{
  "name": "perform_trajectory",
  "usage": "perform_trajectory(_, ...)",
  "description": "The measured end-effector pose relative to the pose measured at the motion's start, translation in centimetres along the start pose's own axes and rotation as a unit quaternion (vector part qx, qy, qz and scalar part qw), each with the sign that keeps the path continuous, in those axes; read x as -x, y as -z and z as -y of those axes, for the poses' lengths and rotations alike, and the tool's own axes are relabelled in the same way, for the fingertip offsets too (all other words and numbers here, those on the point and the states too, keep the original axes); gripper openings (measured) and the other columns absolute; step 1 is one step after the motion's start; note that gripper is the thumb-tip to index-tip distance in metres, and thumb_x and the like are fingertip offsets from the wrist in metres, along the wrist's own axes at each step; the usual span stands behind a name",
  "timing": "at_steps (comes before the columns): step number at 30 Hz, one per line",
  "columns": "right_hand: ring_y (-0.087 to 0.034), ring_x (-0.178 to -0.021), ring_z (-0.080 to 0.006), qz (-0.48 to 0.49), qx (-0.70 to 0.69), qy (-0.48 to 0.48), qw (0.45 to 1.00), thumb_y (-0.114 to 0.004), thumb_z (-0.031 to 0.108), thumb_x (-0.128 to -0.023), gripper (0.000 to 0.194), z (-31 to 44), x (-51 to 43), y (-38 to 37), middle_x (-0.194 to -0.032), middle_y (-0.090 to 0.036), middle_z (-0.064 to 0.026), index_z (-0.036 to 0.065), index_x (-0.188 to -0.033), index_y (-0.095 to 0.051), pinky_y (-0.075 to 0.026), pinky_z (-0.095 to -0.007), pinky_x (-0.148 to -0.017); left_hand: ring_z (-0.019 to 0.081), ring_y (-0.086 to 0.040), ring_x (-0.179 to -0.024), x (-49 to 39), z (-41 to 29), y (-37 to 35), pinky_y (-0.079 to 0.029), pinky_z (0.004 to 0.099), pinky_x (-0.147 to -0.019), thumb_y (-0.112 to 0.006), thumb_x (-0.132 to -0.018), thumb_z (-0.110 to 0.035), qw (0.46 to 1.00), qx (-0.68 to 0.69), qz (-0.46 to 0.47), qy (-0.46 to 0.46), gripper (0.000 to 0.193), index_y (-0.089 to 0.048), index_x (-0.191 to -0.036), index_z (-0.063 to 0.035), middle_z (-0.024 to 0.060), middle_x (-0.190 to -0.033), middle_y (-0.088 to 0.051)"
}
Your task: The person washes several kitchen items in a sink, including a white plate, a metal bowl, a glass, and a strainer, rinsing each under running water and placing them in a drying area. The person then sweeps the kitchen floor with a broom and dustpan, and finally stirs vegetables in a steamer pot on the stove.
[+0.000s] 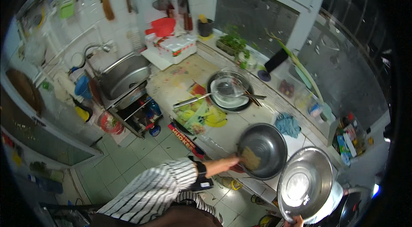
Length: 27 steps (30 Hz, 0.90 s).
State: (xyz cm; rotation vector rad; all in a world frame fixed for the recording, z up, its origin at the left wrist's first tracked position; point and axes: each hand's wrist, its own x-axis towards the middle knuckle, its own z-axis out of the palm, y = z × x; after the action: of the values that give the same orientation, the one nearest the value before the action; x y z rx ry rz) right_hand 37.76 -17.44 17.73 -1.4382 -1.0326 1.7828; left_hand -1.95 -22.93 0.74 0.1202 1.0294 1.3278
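Observation:
My left hand (227,164), in a striped sleeve, grips the near left rim of a dark grey round metal bowl (272,151). Inside the bowl, close to my fingers, lies a tan clump of food (251,159); what food it is I cannot tell. At the lower right my right hand (297,221) holds the near rim of a shiny steel basin (317,178). The basin is tilted, and its bare inside with a bright reflection faces up. Only a few fingers of that hand show at the picture's edge.
Farther back on the counter stands a dark basin (212,99) holding bowls, chopsticks and a metal-handled utensil. A blue cloth (287,125) lies by the windowsill. The steel sink (124,66) is at the left. A white foam box (175,48) sits in the corner.

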Motion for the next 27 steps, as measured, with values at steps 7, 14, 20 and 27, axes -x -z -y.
perform_trajectory(7, -0.045, -0.049, -0.011, -0.027, -0.066, -0.157, 0.985, -0.058, 0.006, -0.076, 0.008, 4.2, 2.9, -6.1, -0.064, -0.049, 0.0015, 0.009, -0.081, -0.052, -0.044, -0.0218, -0.046, 0.0245, -0.048, -0.108, 7.9, -1.4, -6.9, -0.051, 0.0331, -0.065, -0.057, -0.067, -0.068, 0.979, -0.062, 0.169, 0.1, 0.101, -0.014, -0.138, -0.0115, 0.0149, -0.136, -0.024)
perform_trajectory(14, -0.045, -0.046, -0.0112, 0.041, 0.003, -0.179, 0.983, -0.058, 0.005, -0.073, 0.011, 3.6, 3.6, -16.2, -0.055, -0.046, 0.0017, 0.009, -0.068, -0.049, -0.043, -0.0231, -0.043, 0.0191, -0.052, -0.101, 19.7, -9.1, -3.8, -0.052, 0.0279, -0.057, -0.062, -0.072, -0.053, 0.981, -0.092, 0.16, 0.052, 0.077, -0.033, -0.129, -0.0109, 0.0064, -0.123, -0.044)
perform_trajectory(20, -0.057, -0.092, -0.0363, 0.187, -0.032, -0.16, 0.969, -0.044, -0.004, -0.069, 0.043, 0.0, 3.7, -31.5, -0.105, -0.051, -0.0219, -0.01, -0.111, -0.035, -0.053, -0.051, -0.077, 0.0211, -0.056, -0.097, 28.7, -14.8, 7.8, -0.053, 0.0355, -0.069, -0.061, -0.08, -0.023, 0.998, 0.012, 0.033, -0.058, 0.049, -0.041, -0.122, -0.0079, 0.0088, -0.112, -0.053)
perform_trajectory(27, -0.058, -0.088, -0.0393, 0.263, 0.023, -0.194, 0.945, -0.049, -0.003, -0.07, 0.046, -7.2, 7.6, -53.9, -0.106, -0.049, -0.0239, -0.011, -0.113, -0.034, -0.054, -0.0527, -0.07, 0.0197, -0.057, -0.084, 37.7, -22.3, 26.3, -0.051, 0.037, -0.072, -0.058, -0.074, -0.002, 0.983, 0.096, -0.135, -0.082, 0.036, -0.049, -0.109, -0.0058, 0.0073, -0.097, -0.055)
